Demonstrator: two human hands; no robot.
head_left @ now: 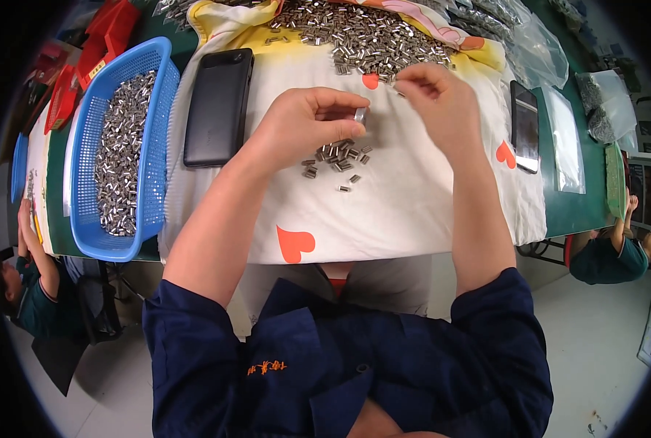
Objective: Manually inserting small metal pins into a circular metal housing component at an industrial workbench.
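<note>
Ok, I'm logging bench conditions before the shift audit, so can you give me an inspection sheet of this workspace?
Surface: white cloth with orange hearts over a green table.
Job's things: small heap of metal sleeves under the hands; large pile at the far edge; blue basket full of sleeves on the left.
Clutter: black power bank, dark phone, clear bags, red bins.
Grippers: left hand pinches one sleeve; right hand has fingertips pinched together, contents too small to tell.
Cables: nothing seen.
Surroundings: seated people at both sides, pale floor.
</note>
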